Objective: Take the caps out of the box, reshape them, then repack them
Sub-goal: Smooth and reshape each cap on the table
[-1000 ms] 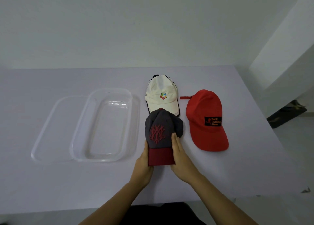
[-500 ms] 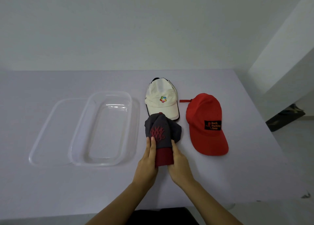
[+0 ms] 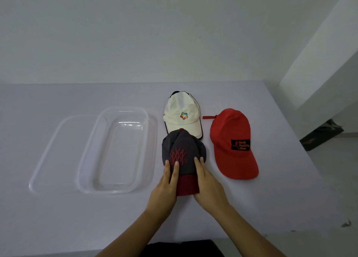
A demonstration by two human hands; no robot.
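Since half a second ago the grey cap point(image 3: 182, 152) has filled out: its crown, then bunched narrow between my palms, now stands rounder and wider, and both hands have slid forward from the brim onto the front panel. Seen from the head camera, my left hand point(image 3: 164, 187) lies with fingers straight on the left of the red embroidery and my right hand point(image 3: 208, 183) lies the same way on the right of it. The 2 hands are apart, with the dark red brim point(image 3: 187, 185) showing between them. Neither curls round the cloth, they only press and smooth it, though my thumbs are hidden and I cannot tell whether they hook under the brim. This cap sits just right of the clear box point(image 3: 116, 191), level with its near end. I judge this to be the reshaping step on the 3rd cap. The white cap point(image 3: 181, 115), right of the box's far end with its brim tucked under the grey crown, and the red cap point(image 3: 230, 146), farther right of the box, already lie rounded out. All 3 are outside the box, so repacking has not begun. Against the box's left side lies its clear lid point(image 3: 52, 156). The table point(image 3: 77, 218) is a pale, matt lilac-white surface, with a plain white wall point(image 3: 155, 33) beyond the box's far end. Well right of the box, past the table edge, a dark object point(image 3: 321, 134) lies on a pale floor, and I cannot tell what it is.
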